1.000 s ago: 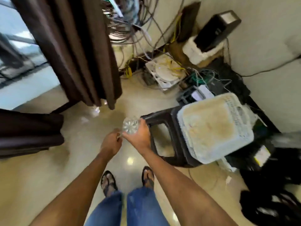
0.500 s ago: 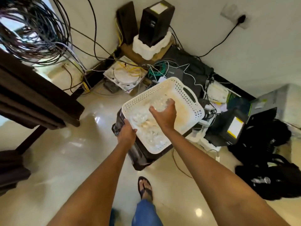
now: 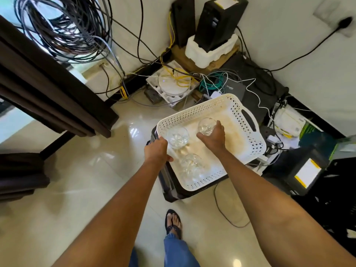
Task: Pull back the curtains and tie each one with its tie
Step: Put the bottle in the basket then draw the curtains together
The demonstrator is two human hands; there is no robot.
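Left hand (image 3: 157, 151): fingers curled over the near-left rim of the white perforated basket (image 3: 248, 149), gripping it.
Right hand (image 3: 212, 134): closed round a clear glass (image 3: 206, 125), holding it inside the basket.
Basket: sits on a dark stool (image 3: 169, 189) — two more clear glasses (image 3: 177, 136) lie in it, near the left hand.
Curtain (image 3: 48, 79): dark brown, hanging at the left by the window, well apart from both hands; no tie can be made out.
Floor (image 3: 77, 180): glossy pale tile — tangled cables (image 3: 63, 27) near the wall.

Dark brown curtain (image 3: 48, 83), hanging left
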